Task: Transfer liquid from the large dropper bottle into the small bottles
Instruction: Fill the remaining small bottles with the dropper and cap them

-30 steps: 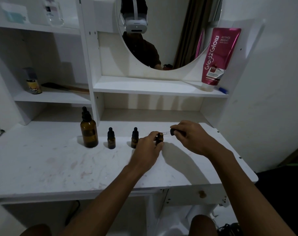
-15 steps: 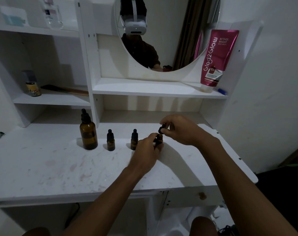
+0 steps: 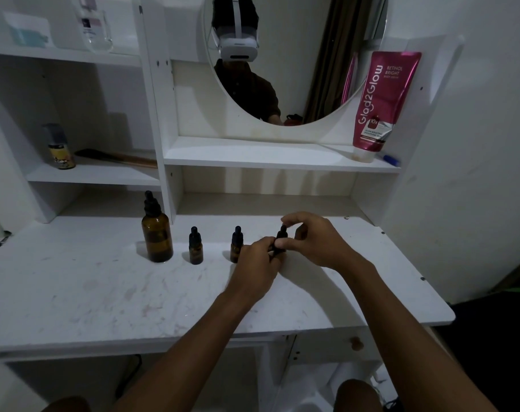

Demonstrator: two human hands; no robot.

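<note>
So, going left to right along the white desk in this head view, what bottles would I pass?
large dropper bottle → first small bottle, standing alone → second small bottle, right by the left hand → third small bottle, held by the left hand, its top pinched by the right hand.

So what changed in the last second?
The right hand brought the dropper cap, earlier held sideways off the bottle, back upright onto the third small bottle and pinches it there. The left hand kept gripping that bottle. The large dropper bottle and two other small bottles stayed put.
</note>
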